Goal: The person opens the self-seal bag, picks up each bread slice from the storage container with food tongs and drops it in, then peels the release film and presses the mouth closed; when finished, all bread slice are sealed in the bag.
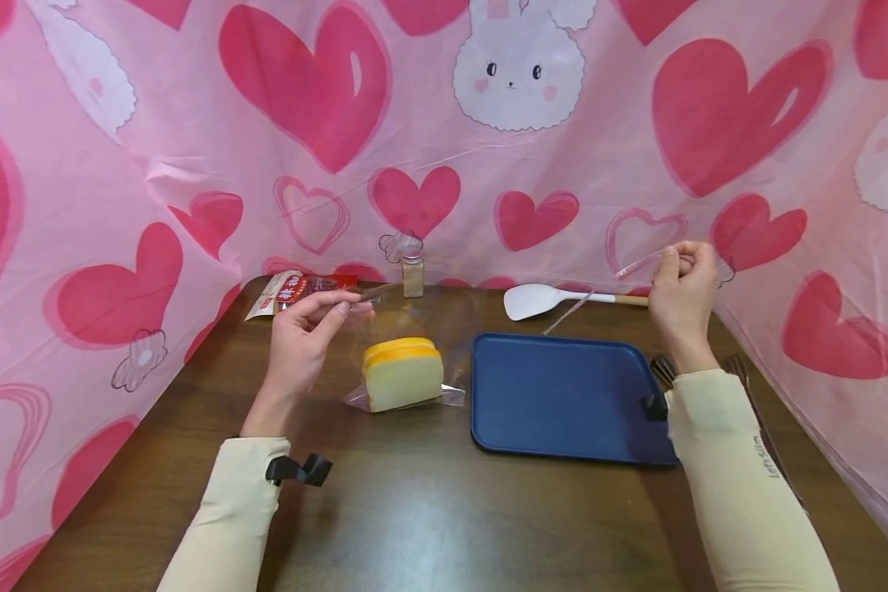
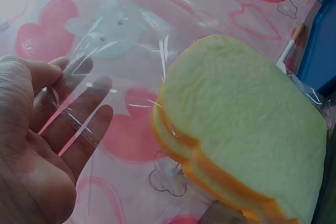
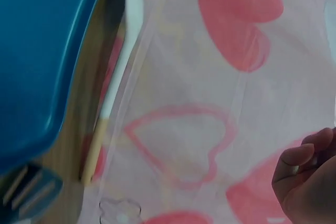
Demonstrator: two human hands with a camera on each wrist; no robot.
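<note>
Two thick bread slices [image 1: 403, 382] with yellow-orange crusts stand upright inside a clear plastic bag [image 1: 453, 396] on the table. My left hand [image 1: 305, 341] pinches the bag's upper edge between thumb and forefinger, to the left of the bread. In the left wrist view the see-through film stretches from the left hand [image 2: 44, 135] to the bread [image 2: 236, 124]. Raised at the right, my right hand [image 1: 684, 292] has curled fingers and pinches a thin clear plastic strip [image 1: 636, 265]. The right wrist view catches only part of that hand [image 3: 310, 177], at its edge.
Right of the bread lies a blue tray [image 1: 566, 399]. Behind it are a white spatula [image 1: 533, 302] with a wooden handle and a thin clear sliver [image 1: 568, 313]. A shaker bottle [image 1: 413, 275] and a snack packet [image 1: 303, 292] stand at the back. Dark utensils [image 1: 663, 370] lie right of the tray.
</note>
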